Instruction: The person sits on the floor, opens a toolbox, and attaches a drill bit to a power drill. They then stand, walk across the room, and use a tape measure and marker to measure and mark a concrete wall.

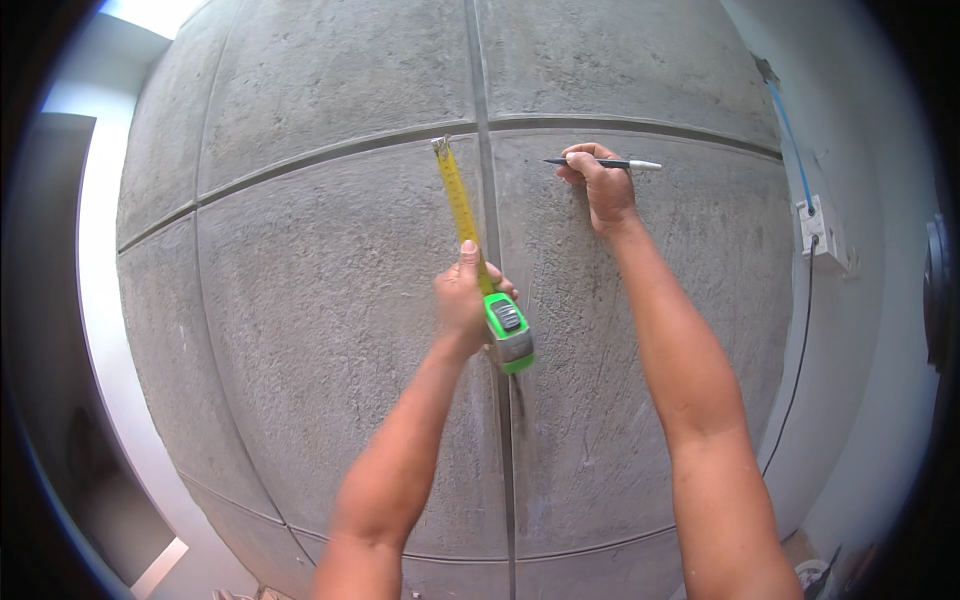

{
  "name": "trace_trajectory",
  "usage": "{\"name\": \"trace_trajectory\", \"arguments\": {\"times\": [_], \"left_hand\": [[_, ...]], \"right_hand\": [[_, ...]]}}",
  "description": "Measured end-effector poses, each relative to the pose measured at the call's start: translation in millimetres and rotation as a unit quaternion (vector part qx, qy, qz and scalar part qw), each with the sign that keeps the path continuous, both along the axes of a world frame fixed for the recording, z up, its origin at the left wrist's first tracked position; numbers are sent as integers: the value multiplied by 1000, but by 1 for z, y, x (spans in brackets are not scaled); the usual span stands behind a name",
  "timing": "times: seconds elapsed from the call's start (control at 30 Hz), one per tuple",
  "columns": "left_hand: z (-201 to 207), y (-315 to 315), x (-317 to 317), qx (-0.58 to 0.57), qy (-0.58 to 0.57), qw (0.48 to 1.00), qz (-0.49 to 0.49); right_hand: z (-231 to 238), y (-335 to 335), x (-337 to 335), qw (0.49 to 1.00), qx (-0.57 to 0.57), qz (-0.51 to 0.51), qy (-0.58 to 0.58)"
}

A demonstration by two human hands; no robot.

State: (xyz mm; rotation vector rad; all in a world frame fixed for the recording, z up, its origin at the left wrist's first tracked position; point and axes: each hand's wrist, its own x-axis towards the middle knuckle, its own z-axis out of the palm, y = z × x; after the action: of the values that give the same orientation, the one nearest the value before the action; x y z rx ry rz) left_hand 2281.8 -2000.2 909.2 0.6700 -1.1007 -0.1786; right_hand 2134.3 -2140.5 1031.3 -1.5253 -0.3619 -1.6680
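My left hand (468, 297) is closed on a green and grey tape measure (510, 330). Its yellow blade (457, 195) runs upward past my thumb, and the metal hook sits just below the horizontal groove, left of the vertical one. Between the fingers of my right hand (600, 185) is a dark pen (600, 163) with a white end, held sideways, its dark tip pointing left. Both hands are in front of a rough grey panelled wall (350, 330). Whether the blade or the pen touches the wall I cannot tell.
Dark grooves (640, 127) divide the wall into large panels. To the right, a white socket box (822, 235) with a blue cable (790, 140) and a hanging black cord (797, 380) is fixed to a pale wall. A dark doorway (50, 330) stands at the left.
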Motion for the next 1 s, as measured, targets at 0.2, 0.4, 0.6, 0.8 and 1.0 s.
{"name": "trace_trajectory", "arguments": {"times": [0.2, 0.4, 0.6, 0.8, 1.0], "left_hand": [[10, 36, 35, 32, -28, 996, 80], [14, 37, 46, 98, -44, 989, 105], [39, 27, 37, 138, -50, 984, 99], [53, 25, 25, 153, -29, 981, 117], [55, 24, 16, 196, -24, 968, 156]], "right_hand": [[1, 5, 2, 999, -10, -36, 26], [4, 9, 2, 997, -18, -70, 30], [4, 9, 3, 995, -20, -94, 40], [5, 13, 1, 991, -35, -110, 66], [13, 13, 3, 980, -50, -167, 93]]}}
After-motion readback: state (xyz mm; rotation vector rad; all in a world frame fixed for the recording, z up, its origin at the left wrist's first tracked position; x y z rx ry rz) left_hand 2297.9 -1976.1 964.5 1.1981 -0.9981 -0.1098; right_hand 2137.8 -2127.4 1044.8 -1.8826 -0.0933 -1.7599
